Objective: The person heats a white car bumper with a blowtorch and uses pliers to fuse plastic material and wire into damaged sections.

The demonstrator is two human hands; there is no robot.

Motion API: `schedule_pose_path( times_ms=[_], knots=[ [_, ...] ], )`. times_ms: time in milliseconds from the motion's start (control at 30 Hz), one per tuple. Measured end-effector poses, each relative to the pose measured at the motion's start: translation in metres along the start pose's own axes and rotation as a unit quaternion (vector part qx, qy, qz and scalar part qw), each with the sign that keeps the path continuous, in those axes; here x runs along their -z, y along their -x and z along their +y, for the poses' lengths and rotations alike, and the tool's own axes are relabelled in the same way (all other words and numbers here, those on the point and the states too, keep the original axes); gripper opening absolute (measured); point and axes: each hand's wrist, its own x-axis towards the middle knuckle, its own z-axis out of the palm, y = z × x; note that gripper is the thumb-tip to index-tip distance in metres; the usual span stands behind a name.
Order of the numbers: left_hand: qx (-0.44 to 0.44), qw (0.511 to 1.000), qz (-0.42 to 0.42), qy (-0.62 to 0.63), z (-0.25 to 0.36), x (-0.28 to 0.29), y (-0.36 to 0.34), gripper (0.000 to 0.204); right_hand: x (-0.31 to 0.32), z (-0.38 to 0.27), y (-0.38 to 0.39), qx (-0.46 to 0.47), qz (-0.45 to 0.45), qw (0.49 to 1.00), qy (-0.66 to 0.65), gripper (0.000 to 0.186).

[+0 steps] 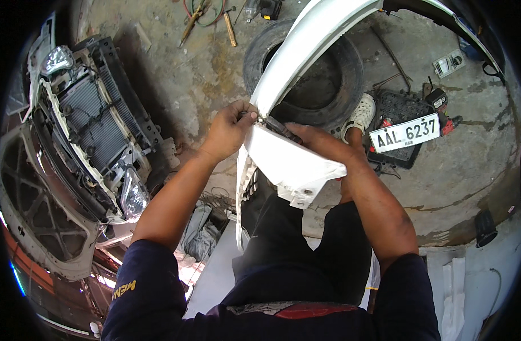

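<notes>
A white car fender (292,65) with a long curved wheel arch stands in front of me, its wide lower end over my lap. My left hand (229,129) is closed with thumb and fingers pinched at the narrow joint where the arch meets the flat end. Close beside it, my right hand (314,139) is closed around a dark, slim tool (276,126) that points at the same joint. The tool's exact kind is hidden by my fingers and the panel.
Behind the fender lies a tyre (255,59) on the concrete. A car front with radiator (95,116) stands left. A black toolbox (405,156) bearing a licence plate (404,133) and a cordless power tool (437,99) are right. A hammer (230,29) lies farther off.
</notes>
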Motion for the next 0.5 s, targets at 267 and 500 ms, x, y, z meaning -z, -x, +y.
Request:
schedule_pose_path(
  times_ms=[267, 500],
  knots=[
    [0.073, 0.994, -0.076, 0.005, 0.019, 0.001, -0.010, 0.021, 0.006, 0.041, -0.003, 0.059, -0.020, 0.997, -0.039, 0.036],
    [0.041, 0.994, -0.005, -0.101, 0.039, -0.018, 0.010, 0.024, 0.001, 0.018, 0.022, -0.036, -0.005, 0.986, -0.162, 0.061]
  ],
)
